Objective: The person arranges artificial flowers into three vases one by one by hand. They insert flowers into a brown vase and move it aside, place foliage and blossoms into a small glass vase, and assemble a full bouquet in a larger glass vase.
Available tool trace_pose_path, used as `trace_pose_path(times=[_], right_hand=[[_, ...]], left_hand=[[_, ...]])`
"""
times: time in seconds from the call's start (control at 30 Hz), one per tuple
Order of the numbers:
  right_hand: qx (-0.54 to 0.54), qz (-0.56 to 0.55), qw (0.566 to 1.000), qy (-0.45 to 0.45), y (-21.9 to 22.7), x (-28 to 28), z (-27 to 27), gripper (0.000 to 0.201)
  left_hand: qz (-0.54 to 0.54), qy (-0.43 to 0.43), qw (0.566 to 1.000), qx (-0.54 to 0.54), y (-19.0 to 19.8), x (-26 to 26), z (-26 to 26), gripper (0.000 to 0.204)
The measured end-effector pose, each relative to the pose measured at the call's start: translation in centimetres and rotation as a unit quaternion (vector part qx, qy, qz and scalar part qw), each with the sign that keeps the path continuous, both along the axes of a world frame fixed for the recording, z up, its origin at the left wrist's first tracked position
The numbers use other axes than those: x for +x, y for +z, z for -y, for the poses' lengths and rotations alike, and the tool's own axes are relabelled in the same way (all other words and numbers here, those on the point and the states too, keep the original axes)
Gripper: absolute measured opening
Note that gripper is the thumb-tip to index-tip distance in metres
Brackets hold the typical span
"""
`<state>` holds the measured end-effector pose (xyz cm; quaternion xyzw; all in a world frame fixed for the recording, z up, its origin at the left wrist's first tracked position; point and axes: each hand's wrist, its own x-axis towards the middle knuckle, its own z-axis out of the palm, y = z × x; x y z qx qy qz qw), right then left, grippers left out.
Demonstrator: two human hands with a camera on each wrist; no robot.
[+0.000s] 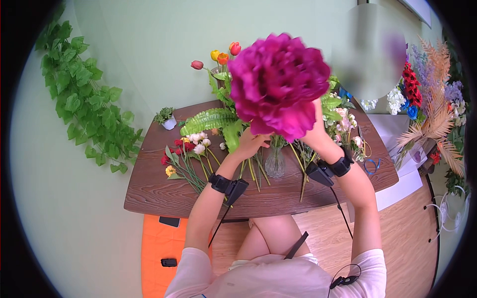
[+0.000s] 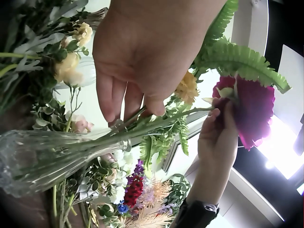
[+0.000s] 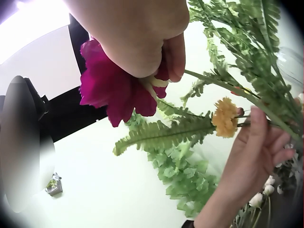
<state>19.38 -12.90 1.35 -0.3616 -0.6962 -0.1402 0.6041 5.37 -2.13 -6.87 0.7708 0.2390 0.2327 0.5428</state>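
Note:
A large magenta peony (image 1: 280, 82) rises in front of me, its bloom hiding part of both hands in the head view. Just beneath the bloom, my right hand (image 2: 221, 133) grips the peony at the top of its stem. That green stem (image 2: 164, 118) slants down into the mouth of a clear glass vase (image 2: 52, 152). At the vase mouth, my left hand (image 3: 254, 156) pinches thin stems between thumb and fingers. A yellow flower (image 3: 224, 118) and a fern leaf (image 3: 166, 137) stick out beside this hand.
Loose cut flowers (image 1: 198, 149) lie left on the brown table (image 1: 164, 196), with pink-white blooms (image 1: 344, 121) on the right. Tulips (image 1: 223, 57) stand behind. A small potted plant (image 1: 166, 119) sits at the back left corner, and blue-handled scissors (image 1: 371, 166) near the right edge.

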Motion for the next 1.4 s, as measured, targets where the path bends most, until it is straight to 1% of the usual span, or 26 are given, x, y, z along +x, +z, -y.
trace_pose_path(times=[0.03,0.07,0.1,0.13,0.2,0.23,0.27,0.3,0.33,0.43,0.47,0.6,0.67,0.73,0.8,0.87,0.93,0.97,1.0,1.07,1.13,1.2,1.23,1.27,1.33,1.4], right_hand=[[0.022,-0.036,0.999,0.023,0.0,-0.7,-0.1,0.023],[0.0,-0.026,0.999,0.019,-0.3,-1.1,-0.2,0.022],[-0.053,-0.019,0.998,-0.002,-1.3,-1.1,-0.5,0.022],[-0.106,-0.012,0.994,-0.023,-2.6,-0.9,-1.2,0.022],[-0.111,0.004,0.994,-0.021,-4.8,-0.5,-2.2,0.024],[-0.145,0.008,0.989,-0.033,-5.6,-0.5,-2.2,0.024],[-0.179,0.013,0.983,-0.046,-5.7,-0.7,-2.0,0.024],[-0.132,0.019,0.99,-0.052,-5.6,-1.0,-1.8,0.023],[-0.132,0.019,0.99,-0.052,-5.5,-1.0,-1.7,0.023],[-0.14,0.003,0.99,-0.032,-5.8,-1.0,-2.0,0.024],[-0.124,0.017,0.991,-0.05,-6.1,-0.9,-2.2,0.027],[-0.092,0.035,0.993,-0.059,-5.9,-1.4,-1.4,0.038],[-0.097,0.022,0.994,-0.054,-5.9,-1.7,-1.0,0.042],[-0.096,0.02,0.99,-0.103,-5.7,-2.1,-0.4,0.043],[-0.104,0.014,0.987,-0.118,-6.1,-2.1,-0.2,0.051],[-0.122,0.005,0.984,-0.133,-6.4,-2.1,0.5,0.06],[-0.119,-0.003,0.983,-0.139,-6.9,-2.0,1.1,0.072],[-0.147,-0.039,0.981,-0.124,-6.9,-2.2,1.8,0.073],[-0.175,-0.075,0.976,-0.109,-7.0,-2.3,2.5,0.074],[-0.168,-0.1,0.975,-0.108,-7.6,-2.6,3.7,0.065],[-0.153,-0.113,0.974,-0.119,-8.8,-2.8,4.8,0.053],[-0.17,-0.131,0.971,-0.105,-10.2,-3.3,5.9,0.048],[-0.185,-0.148,0.967,-0.094,-10.8,-3.5,6.4,0.043],[-0.204,-0.16,0.962,-0.086,-11.3,-4.0,6.8,0.037],[-0.241,-0.174,0.952,-0.074,-12.8,-4.6,7.4,0.034],[-0.269,-0.183,0.943,-0.064,-13.9,-5.5,7.6,0.029]], left_hand=[[0.007,-0.009,0.997,0.077,-0.4,-0.1,-0.2,0.029],[0.015,-0.017,0.988,0.155,-1.0,-0.2,-0.6,0.03],[0.093,-0.021,0.945,0.313,-4.3,0.1,-2.8,0.037],[0.094,-0.02,0.944,0.314,-5.4,0.0,-3.5,0.037],[0.145,-0.016,0.918,0.368,-6.5,-0.3,-4.2,0.044],[0.106,-0.086,0.934,0.33,-6.7,-0.8,-4.8,0.054],[0.106,-0.085,0.934,0.33,-7.3,-0.6,-5.1,0.054],[0.116,-0.071,0.92,0.367,-8.0,-0.3,-5.4,0.051],[0.127,-0.057,0.904,0.404,-8.6,-0.1,-5.7,0.049],[0.096,-0.069,0.931,0.345,-6.4,-1.2,-4.1,0.053],[0.096,-0.067,0.931,0.345,-6.3,-1.2,-3.9,0.053],[0.099,-0.056,0.946,0.303,-4.7,-1.1,-2.4,0.039],[0.081,-0.045,0.969,0.231,-3.3,-1.8,-1.2,0.036],[0.068,-0.032,0.97,0.23,-2.7,-2.4,-0.6,0.035],[0.02,-0.057,0.986,0.154,-1.4,-3.3,0.1,0.036],[0.023,-0.05,0.987,0.153,-2.0,-4.6,-0.3,0.037],[-0.068,-0.057,0.996,0.031,-1.7,-6.6,-0.4,0.04],[-0.03,-0.03,0.997,0.067,-3.4,-7.7,-1.2,0.031],[-0.031,-0.024,0.997,0.067,-3.7,-9.0,-1.6,0.031],[-0.147,0.08,0.975,0.143,-4.1,-12.0,-2.5,0.024],[-0.171,0.182,0.952,0.178,-5.7,-14.8,-3.8,0.021],[-0.235,0.281,0.899,0.239,-7.6,-17.3,-5.5,0.023],[-0.275,0.314,0.878,0.234,-9.0,-18.4,-6.8,0.026],[-0.277,0.315,0.877,0.234,-9.3,-19.1,-7.0,0.026],[-0.397,0.329,0.83,0.213,-9.9,-20.0,-7.4,0.03],[-0.419,0.321,0.822,0.213,-10.5,-20.2,-7.7,0.031]])
